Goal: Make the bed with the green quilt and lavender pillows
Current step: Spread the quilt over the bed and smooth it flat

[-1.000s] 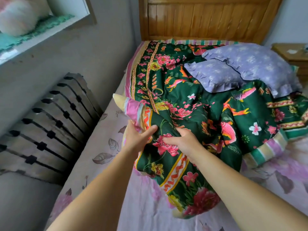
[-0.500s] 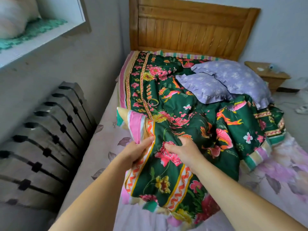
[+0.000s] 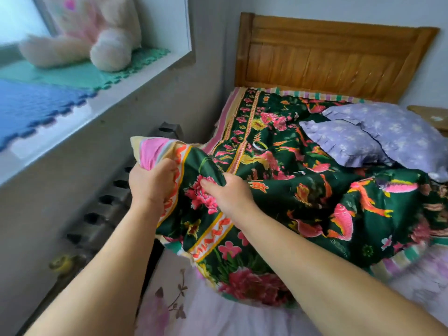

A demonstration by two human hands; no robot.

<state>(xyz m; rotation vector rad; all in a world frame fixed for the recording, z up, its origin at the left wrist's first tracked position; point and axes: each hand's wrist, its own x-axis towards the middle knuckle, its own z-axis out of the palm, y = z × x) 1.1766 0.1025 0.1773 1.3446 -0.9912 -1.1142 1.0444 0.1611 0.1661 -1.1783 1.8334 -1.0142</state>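
Both hands are bunched into the near left corner of the green quilt, lifted clear of the bed. The left hand has its grip closed tight around the striped pink-and-cream border at the very corner, fingers curled over the cloth. The right hand, just beside it toward the middle of the quilt, pinches a fold of the dark green floral cloth next to a big pink flower, thumb on top.

From that raised corner the quilt slopes away, rumpled, across the bed up to the wooden headboard, where its striped edge lies against the boards. It covers the upper part of the bed only; below the quilt's lower edge the pale floral sheet is bare (the printing there is blurred).

Two lavender pillows sit on top of the quilt, on its far side from the hands and near the headboard: the smaller pillow in front, the larger pillow overlapping it from behind, touching.

Left of the quilt, against the wall, stands a dark radiator, partly hidden by the raised corner. Above the radiator runs a windowsill carrying green and blue foam mats and a fluffy plush toy.
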